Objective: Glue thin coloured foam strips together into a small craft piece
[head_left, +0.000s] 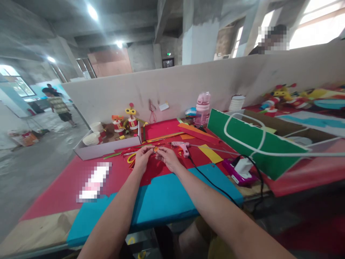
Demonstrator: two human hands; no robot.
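Note:
Between my fingertips, above the red sheet, is a small orange piece (155,149), perhaps paper; its exact shape is too small to make out. My left hand (144,155) pinches it from one side. From the other side my right hand (168,157) closes on it with thumb and fingers. Yellow-handled scissors (131,157) lie just left of my left hand, partly hidden. A pink glue gun (182,146) rests on its side beyond my right hand, its black cord running toward me.
A white tray (107,149) at back left holds cups and small colourful figures (131,118). A green board (250,144), white cable (275,153) and purple power strip (239,174) stand right. A yellow sheet (210,153) and pink bottle (202,108) are nearby. Blue sheet (172,196) covers the front edge.

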